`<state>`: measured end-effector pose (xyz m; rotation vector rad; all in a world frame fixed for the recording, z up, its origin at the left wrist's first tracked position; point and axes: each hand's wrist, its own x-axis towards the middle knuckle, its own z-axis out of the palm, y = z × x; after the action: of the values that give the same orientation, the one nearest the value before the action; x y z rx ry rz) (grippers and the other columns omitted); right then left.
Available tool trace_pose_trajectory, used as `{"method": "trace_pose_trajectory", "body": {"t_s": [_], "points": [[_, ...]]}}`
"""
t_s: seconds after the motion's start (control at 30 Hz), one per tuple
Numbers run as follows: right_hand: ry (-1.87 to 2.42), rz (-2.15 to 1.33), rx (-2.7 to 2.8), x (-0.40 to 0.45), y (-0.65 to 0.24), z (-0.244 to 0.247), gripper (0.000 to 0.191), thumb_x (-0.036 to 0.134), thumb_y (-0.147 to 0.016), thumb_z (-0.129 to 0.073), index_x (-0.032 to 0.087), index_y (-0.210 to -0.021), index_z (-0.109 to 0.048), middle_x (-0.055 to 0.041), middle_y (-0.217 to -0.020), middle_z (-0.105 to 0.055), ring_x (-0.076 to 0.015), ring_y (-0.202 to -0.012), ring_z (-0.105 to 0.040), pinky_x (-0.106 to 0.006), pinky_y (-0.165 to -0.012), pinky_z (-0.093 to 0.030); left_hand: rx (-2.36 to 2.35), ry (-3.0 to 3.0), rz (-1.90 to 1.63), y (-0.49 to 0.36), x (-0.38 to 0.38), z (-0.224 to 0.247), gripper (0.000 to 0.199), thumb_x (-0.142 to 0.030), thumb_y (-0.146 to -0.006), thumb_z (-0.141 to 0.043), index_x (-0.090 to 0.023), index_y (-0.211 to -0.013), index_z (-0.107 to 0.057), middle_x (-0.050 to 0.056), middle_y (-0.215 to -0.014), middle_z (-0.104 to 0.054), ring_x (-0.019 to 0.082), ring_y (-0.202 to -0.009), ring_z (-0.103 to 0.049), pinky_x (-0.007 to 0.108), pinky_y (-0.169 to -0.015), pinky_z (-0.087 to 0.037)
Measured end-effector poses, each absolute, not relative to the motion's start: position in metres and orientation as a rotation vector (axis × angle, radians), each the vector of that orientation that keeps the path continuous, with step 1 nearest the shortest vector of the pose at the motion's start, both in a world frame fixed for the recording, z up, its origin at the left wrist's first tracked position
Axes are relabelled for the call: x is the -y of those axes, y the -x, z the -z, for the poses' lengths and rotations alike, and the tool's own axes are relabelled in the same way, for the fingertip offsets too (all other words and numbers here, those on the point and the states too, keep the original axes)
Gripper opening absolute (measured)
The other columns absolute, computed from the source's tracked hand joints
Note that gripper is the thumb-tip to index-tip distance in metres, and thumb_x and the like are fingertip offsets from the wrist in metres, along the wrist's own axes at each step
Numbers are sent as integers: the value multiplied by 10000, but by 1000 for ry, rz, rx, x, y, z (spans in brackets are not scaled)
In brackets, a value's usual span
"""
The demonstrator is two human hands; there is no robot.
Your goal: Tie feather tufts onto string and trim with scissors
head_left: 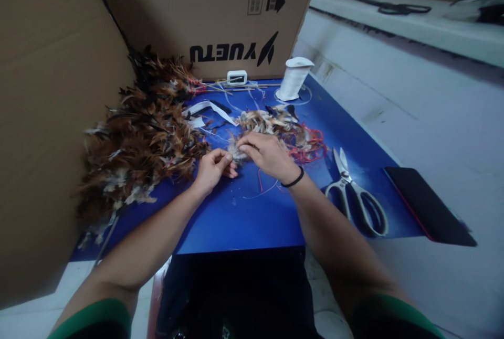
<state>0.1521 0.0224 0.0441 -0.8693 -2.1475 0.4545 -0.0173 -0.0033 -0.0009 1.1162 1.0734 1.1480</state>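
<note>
Over the blue table (240,223), my left hand (214,171) has its thumb and index finger pinched at one end of a tuft of grey fluffy feathers (237,153). The fingers of my right hand (270,156), with a black band on the wrist, close on the same tuft from the other side. Just behind my right hand lies a pile of pale and brown feathers (262,121), with red string (311,145) tangled at its right end. Large bunches of brown feathers (153,134) spread out left of my left hand.
Scissors (346,187) lie partly open at the right, near a black phone-like slab (429,202). A white spool (295,79), a small white device (237,77), thin sticks (252,86) and a white strip (212,108) are at the back. Cardboard boxes (220,13) stand behind and left.
</note>
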Motion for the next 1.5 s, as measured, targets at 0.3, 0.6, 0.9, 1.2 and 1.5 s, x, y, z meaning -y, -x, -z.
{"method": "trace_pose_trajectory", "body": {"t_s": [0.3,0.6,0.9,1.2,1.5], "points": [[957,-447,2130,-20,-152,-45,116,179,-837,-537,202,-823,-649,-7,-824,-674,-120,-702,-566,-252,-693,-420,-1079,-1141,-1154,18,2,4,376,-477,-696,-717,-144,-745,-549,22,-605,-649,146,-475,-635,256,-472,-533],[885,-346,2194,-22,-153,-41,197,67,-790,-500,185,-823,-655,-19,-834,-682,-124,-739,-589,-245,-720,-424,-1089,-1171,-1142,17,1,7,384,-490,-700,-709,-142,-721,-548,20,-594,-644,145,-459,-630,254,-455,-530],[891,-293,2339,-25,-154,-39,211,84,-820,-483,188,-859,-662,-48,-866,-691,-168,-835,-609,-294,-803,-449,-1088,-1175,-1141,17,1,8,396,-500,-690,-715,-140,-729,-552,15,-588,-644,137,-453,-626,242,-449,-528],[872,-297,2375,-28,-154,-33,228,86,-837,-477,193,-863,-677,-47,-870,-696,-173,-857,-610,-307,-828,-445,-1107,-1244,-1166,18,0,12,329,-454,-736,-687,-146,-731,-571,12,-585,-641,129,-449,-623,224,-448,-516],[945,-265,2399,-26,-152,-31,232,81,-835,-475,181,-872,-681,-59,-878,-685,-180,-877,-601,-300,-797,-443,-1184,-1410,-1171,19,2,11,163,-318,-804,-615,-180,-719,-593,-7,-584,-633,131,-458,-616,223,-465,-493]]}}
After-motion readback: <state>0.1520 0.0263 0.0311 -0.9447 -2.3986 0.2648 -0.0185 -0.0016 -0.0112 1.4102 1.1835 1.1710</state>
